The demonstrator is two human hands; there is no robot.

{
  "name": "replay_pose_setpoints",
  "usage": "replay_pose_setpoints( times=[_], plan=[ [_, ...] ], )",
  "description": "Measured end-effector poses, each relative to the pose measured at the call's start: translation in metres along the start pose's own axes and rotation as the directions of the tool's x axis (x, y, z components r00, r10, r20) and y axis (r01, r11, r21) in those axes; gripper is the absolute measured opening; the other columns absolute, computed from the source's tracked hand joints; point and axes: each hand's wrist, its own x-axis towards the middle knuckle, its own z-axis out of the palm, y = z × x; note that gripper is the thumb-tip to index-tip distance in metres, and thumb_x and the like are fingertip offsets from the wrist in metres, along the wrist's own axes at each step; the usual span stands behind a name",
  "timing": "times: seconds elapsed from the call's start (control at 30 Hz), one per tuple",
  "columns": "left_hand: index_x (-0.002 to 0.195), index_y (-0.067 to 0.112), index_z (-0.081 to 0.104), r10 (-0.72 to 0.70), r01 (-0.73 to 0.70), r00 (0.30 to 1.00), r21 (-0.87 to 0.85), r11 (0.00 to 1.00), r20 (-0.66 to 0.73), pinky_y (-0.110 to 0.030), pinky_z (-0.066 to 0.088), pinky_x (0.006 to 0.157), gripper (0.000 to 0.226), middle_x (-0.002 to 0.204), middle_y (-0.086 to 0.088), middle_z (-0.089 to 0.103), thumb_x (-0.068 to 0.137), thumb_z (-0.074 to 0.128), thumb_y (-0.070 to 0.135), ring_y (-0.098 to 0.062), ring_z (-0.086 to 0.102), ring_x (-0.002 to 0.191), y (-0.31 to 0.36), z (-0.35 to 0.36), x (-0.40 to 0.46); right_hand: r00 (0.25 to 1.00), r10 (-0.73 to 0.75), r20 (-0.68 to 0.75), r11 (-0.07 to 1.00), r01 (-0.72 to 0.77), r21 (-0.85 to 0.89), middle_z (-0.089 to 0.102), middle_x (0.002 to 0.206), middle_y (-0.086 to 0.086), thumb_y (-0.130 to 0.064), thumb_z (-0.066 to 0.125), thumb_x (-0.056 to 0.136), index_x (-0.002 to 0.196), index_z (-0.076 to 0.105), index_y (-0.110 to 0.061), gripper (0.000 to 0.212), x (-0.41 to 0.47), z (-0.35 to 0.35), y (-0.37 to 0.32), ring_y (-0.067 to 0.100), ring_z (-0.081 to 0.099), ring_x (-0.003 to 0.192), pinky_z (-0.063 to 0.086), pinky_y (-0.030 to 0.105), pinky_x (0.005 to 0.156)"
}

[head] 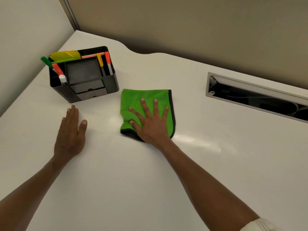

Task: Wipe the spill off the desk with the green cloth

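Observation:
A folded green cloth [135, 100] with a dark hem lies flat on the white desk [150, 180], just right of centre. My right hand [150, 121] presses down on it, palm flat and fingers spread, covering its near half. My left hand [70, 132] rests flat on the bare desk to the left, fingers together, holding nothing. A faint wet sheen [191, 141] shows on the desk to the right of the cloth. A second faint sheen [113, 120] lies between my two hands.
A black desk organiser [93, 90] with markers and sticky notes stands just beyond my left hand, close to the cloth's far left corner. A long open cable slot [253, 97] runs along the far right. Partition walls [183, 22] border the desk's back and left.

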Motion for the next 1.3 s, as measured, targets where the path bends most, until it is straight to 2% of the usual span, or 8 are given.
replay_pose_setpoints(
  times=[0.2, 0.33, 0.63, 0.8, 0.9, 1.1, 1.3],
  plan=[
    [0.158, 0.015, 0.009, -0.019, 0.019, 1.0, 0.014, 1.0, 0.006, -0.008, -0.01, 0.115, 0.073, 0.167, 0.005, 0.004, 0.097, 0.013, 0.055, 0.0, -0.002, 0.15, 0.004, 0.001, -0.002, 0.989, 0.142, 0.036, 0.99, -0.143, 0.002, -0.002, 0.169, -0.013, -0.076, 0.01, 0.092, 0.15, 0.012, -0.06, 0.06, -0.014, -0.019, 0.093, 0.039, -0.009, 0.154, -0.008, 0.075, 0.113],
    [0.157, 0.012, 0.012, -0.019, 0.019, 1.0, 0.033, 0.999, 0.0, -0.006, -0.011, 0.113, 0.073, 0.167, 0.0, 0.007, 0.098, 0.014, 0.055, -0.006, 0.001, 0.152, 0.003, -0.001, 0.0, 0.978, 0.202, 0.048, 0.979, -0.202, 0.007, -0.005, 0.168, -0.015, -0.077, 0.009, 0.092, 0.149, 0.008, -0.063, 0.059, -0.041, -0.028, 0.135, 0.037, -0.011, 0.154, -0.007, 0.074, 0.114],
    [0.157, 0.01, 0.014, -0.026, 0.026, 1.0, 0.038, 0.999, -0.003, -0.003, -0.013, 0.11, 0.074, 0.167, -0.002, 0.009, 0.098, 0.014, 0.055, -0.011, 0.004, 0.153, 0.002, 0.0, 0.001, 0.947, 0.318, 0.053, 0.948, -0.317, -0.027, -0.007, 0.168, -0.015, -0.077, 0.006, 0.092, 0.149, 0.005, -0.063, 0.059, -0.128, -0.03, 0.176, 0.037, -0.009, 0.154, -0.002, 0.075, 0.115],
    [0.157, 0.01, 0.011, -0.019, 0.02, 1.0, 0.033, 0.999, -0.007, -0.005, -0.015, 0.111, 0.073, 0.167, -0.003, 0.008, 0.098, 0.014, 0.054, -0.011, 0.003, 0.153, 0.002, -0.001, -0.001, 0.926, 0.373, 0.063, 0.928, -0.371, -0.036, -0.014, 0.167, -0.015, -0.077, 0.0, 0.09, 0.15, -0.002, -0.062, 0.062, -0.174, -0.022, 0.149, 0.036, -0.013, 0.154, 0.0, 0.076, 0.114],
    [0.157, 0.011, 0.01, -0.011, 0.011, 1.0, 0.019, 1.0, -0.004, -0.008, -0.014, 0.113, 0.073, 0.167, -0.002, 0.007, 0.099, 0.014, 0.054, -0.01, 0.002, 0.153, 0.003, 0.0, -0.001, 0.931, 0.356, 0.076, 0.934, -0.354, -0.041, -0.017, 0.167, -0.013, -0.077, -0.001, 0.091, 0.15, -0.004, -0.062, 0.061, -0.195, -0.014, 0.114, 0.037, -0.018, 0.153, -0.001, 0.076, 0.114],
    [0.157, 0.012, 0.011, -0.001, 0.001, 1.0, -0.064, 0.998, -0.005, -0.022, -0.005, 0.121, 0.073, 0.167, 0.0, 0.007, 0.098, 0.014, 0.054, -0.007, 0.002, 0.153, 0.003, -0.002, -0.002, 0.975, 0.212, 0.06, 0.977, -0.211, -0.033, 0.003, 0.17, -0.003, -0.08, 0.021, 0.091, 0.152, 0.016, -0.056, 0.066, -0.207, 0.005, 0.009, 0.047, -0.002, 0.153, 0.006, 0.081, 0.109],
    [0.157, 0.013, 0.013, -0.009, 0.008, 1.0, -0.123, 0.992, -0.006, -0.011, -0.009, 0.117, 0.073, 0.166, 0.003, 0.008, 0.097, 0.014, 0.054, 0.002, 0.001, 0.148, 0.003, -0.003, -0.001, 0.987, 0.143, 0.068, 0.99, -0.143, -0.011, 0.009, 0.169, 0.006, -0.093, 0.026, 0.079, 0.154, 0.019, -0.052, 0.085, -0.171, 0.019, -0.069, 0.055, 0.001, 0.149, 0.003, 0.086, 0.103]
  ],
)
